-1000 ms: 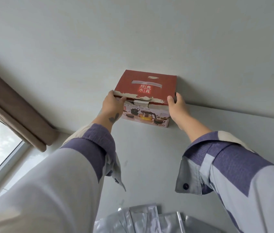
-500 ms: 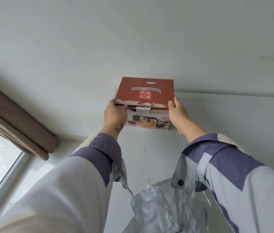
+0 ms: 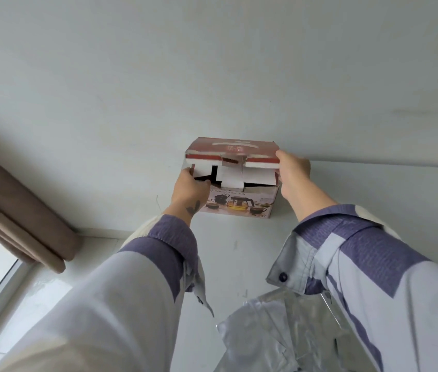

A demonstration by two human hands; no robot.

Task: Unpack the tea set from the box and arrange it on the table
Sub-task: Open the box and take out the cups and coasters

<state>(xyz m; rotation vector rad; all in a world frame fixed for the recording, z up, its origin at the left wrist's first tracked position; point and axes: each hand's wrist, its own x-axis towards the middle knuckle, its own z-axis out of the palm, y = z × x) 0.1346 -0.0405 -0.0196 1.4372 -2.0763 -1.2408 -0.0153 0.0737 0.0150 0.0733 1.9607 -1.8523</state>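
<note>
Now that the lid [image 3: 232, 149] is raised off the box [image 3: 242, 204], both hands, left hand [image 3: 189, 187] and right hand [image 3: 291, 170], grip its front corners; contents become accessible.

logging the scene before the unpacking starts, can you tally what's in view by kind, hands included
tea set box: 1, red lid lifted
hands: 2, left hand and right hand, both on the lid
silvery foil bags: a crumpled pile, count unclear
brown curtain: 1
total: 4, plus the bags

Printed cardboard box [image 3: 242, 202] with glossy red lid, matt white table [image 3: 239, 251], crinkled silvery foil bags [image 3: 274, 336]
</note>
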